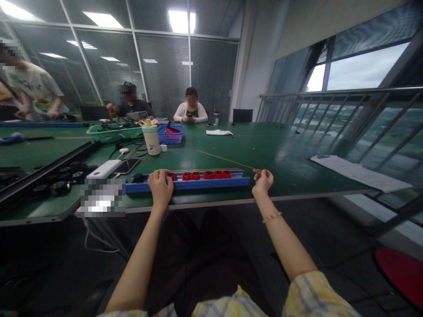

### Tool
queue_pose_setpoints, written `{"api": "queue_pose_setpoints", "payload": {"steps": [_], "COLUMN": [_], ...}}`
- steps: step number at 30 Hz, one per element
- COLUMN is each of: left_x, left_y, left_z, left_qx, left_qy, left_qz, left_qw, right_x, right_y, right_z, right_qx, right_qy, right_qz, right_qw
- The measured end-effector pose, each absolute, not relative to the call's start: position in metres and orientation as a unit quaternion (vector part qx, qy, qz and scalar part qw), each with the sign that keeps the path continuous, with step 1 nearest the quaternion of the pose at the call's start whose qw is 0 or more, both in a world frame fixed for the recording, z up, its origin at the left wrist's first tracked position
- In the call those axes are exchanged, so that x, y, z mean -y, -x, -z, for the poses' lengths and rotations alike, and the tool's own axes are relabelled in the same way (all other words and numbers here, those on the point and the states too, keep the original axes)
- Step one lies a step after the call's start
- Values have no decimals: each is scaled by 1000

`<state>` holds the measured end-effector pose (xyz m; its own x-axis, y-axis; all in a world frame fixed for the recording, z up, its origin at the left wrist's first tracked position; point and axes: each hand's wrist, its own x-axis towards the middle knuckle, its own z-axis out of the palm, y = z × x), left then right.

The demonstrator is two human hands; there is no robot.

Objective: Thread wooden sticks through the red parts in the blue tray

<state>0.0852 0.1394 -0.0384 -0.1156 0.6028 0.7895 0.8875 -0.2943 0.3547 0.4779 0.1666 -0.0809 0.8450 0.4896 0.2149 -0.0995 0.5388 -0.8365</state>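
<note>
A long blue channel (211, 183) lies near the table's front edge, with several small red-and-black parts (191, 176) in a row inside it. At its left end sits a black piece (140, 177). My left hand (160, 187) is closed over the left part of the channel, hiding a stretch of it. Just beyond the channel's right end, my right hand (263, 181) pinches the near end of a thin yellowish stick (224, 158). That stick slants away to the left over the table. A second thin yellowish strip (205, 170) runs along the channel's far side.
Behind the channel stand a cream cup (151, 140), a blue basket (171, 137) and a green basket (114, 133). A white power bank (104, 169) and a phone (128, 166) lie left. Papers (357, 171) rest on the right. Several people are across the table.
</note>
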Motion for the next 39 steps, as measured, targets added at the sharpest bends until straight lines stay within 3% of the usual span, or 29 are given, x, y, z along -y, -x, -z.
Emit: {"api": "queue_pose_setpoints", "payload": {"steps": [16,23,34,39], "left_x": [-141,-141,-141,-142], "left_y": [-83,-82,-84,-83], "left_z": [36,37,35,37], "left_qx": [566,565,569,567], "left_qy": [648,650,647,646], "left_qz": [482,481,484,487], "left_qw": [166,164,156,153], "right_x": [-162,-158,-158,-147], "right_y": [-475,-470,-482,-511], "right_z": [79,77,75,70], "right_qx": [201,262,273,388], "right_qy": [443,492,487,554], "right_qz": [-104,-85,-178,-42], "right_qw": [867,826,810,735]}}
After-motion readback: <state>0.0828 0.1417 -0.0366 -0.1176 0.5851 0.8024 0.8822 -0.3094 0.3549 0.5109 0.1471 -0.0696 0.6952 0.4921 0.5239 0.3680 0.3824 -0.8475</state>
